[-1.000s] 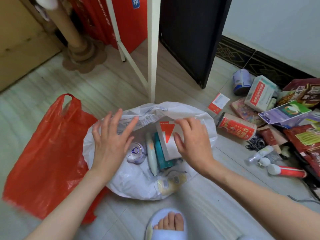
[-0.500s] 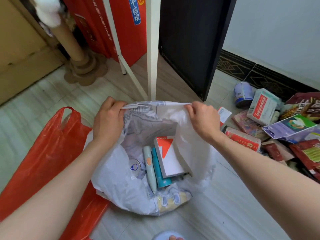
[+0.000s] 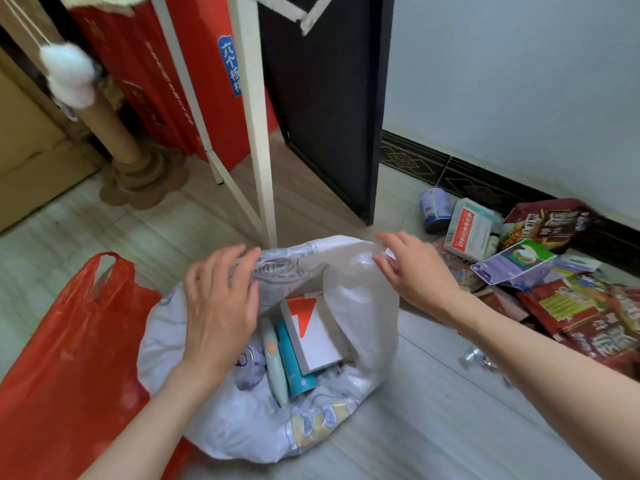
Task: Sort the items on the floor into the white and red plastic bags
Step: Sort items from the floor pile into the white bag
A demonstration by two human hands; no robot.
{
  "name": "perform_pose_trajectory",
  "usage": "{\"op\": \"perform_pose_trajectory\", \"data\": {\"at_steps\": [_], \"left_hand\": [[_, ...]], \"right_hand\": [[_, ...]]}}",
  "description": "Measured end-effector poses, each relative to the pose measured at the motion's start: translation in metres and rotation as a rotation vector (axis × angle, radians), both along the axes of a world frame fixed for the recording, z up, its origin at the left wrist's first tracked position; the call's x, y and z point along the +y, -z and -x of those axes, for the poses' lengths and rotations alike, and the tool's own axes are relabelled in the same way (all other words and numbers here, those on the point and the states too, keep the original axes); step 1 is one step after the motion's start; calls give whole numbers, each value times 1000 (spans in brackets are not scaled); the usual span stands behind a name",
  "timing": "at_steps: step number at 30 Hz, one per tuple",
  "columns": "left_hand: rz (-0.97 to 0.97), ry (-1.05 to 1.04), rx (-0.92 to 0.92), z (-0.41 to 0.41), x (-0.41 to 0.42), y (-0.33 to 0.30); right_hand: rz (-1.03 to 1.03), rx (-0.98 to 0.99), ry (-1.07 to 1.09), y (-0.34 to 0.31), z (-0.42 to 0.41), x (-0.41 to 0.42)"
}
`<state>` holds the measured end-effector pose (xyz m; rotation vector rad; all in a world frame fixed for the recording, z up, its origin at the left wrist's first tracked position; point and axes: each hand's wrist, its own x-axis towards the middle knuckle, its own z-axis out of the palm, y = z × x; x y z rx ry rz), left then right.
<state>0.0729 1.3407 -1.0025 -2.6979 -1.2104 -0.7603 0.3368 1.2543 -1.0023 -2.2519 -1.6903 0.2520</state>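
White plastic bag (image 3: 360, 327) sits on the floor (image 3: 433, 410) at the middle of our view, its mouth open. We note the left hand (image 3: 218, 306) laid over the bag's far-left rim, fingers loosely spread and touching the plastic; whether it grips the rim we cannot tell. The right hand (image 3: 412, 271) is at the far-right rim, fingers lightly bent, fingertips at the plastic edge; a firm pinch is not evident through the blur. Inside the bag we record a white box with an orange mark (image 3: 313, 332), a teal tube (image 3: 294, 362), a pale green device with an orange button (image 3: 273, 362) and a small can (image 3: 247, 365), lying side by side. Touching the white bag on its left lies the red plastic bag (image 3: 65, 358), flat on the floor. To the right, a heap of unsorted items (image 3: 540, 271) lies near the wall: a tin (image 3: 434, 209), a red-and-white carton (image 3: 467, 230), red packets (image 3: 588, 317)
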Motion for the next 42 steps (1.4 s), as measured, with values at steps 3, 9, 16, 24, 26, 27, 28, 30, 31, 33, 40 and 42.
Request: {"op": "perform_pose_trajectory", "data": {"at_steps": [3,9,16,24,26,27,28,30,31,33,40,42], "left_hand": [[30,182,25,-24,-47,14],[37,584,192,-112,-91,32],[210,417,491,-243,-26,42],[381,330,722,-270,-12,76],[293,359,676,-268,-10,70],[248,377,616,-266,-9,66],[212,400,548,-263,-8,61],[203,452,400,-252,-8,50],[213,477,324,-244,-10,43],[267,510,208,-223,-20,27],[520,358,20,-100,-53,-9],[497,337,42,-69,-55,-9]], "right_hand": [[132,-140,-31,1,-33,-41],[330,-38,123,32,-81,-102],[393,-9,85,86,-100,-90],[323,-72,86,119,-105,-84],[273,-75,106,120,-103,-88],[254,-24,116,117,-100,-90],[222,40,146,114,-95,-95],[126,247,305,105,-83,-108],[56,336,403,98,-78,-114],[-39,451,549,82,-66,-128],[-116,626,552,25,-24,-154],[-75,669,499,11,-8,-143]]}}
